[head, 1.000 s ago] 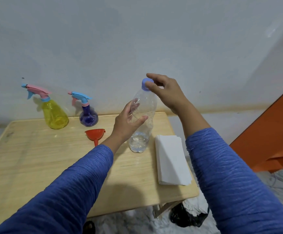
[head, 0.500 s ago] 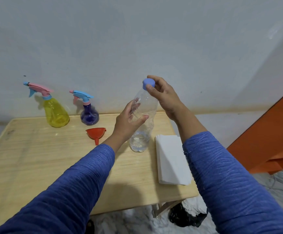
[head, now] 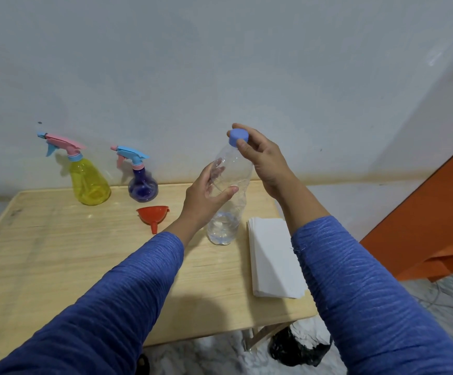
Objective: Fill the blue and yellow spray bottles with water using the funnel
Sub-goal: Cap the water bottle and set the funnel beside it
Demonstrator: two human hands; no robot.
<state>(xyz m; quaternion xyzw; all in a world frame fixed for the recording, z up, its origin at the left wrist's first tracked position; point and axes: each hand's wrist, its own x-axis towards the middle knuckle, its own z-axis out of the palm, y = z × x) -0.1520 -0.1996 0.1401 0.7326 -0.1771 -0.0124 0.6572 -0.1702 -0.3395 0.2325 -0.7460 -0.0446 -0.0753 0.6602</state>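
Two hands on the water bottle (head: pixel 228 201): left hand (head: pixel 206 197) grips its body to steady it; right hand (head: pixel 258 155) pinches the cap (head: pixel 238 136), likely unscrewing before pouring.

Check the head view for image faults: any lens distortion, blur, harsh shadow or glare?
Head view: wide-angle bowing bends the table edges and the wall line; focus is a little soft throughout; soft shadows sit behind the yellow spray bottle and blue spray bottle; no harsh glare, only faint highlights on the clear water bottle.
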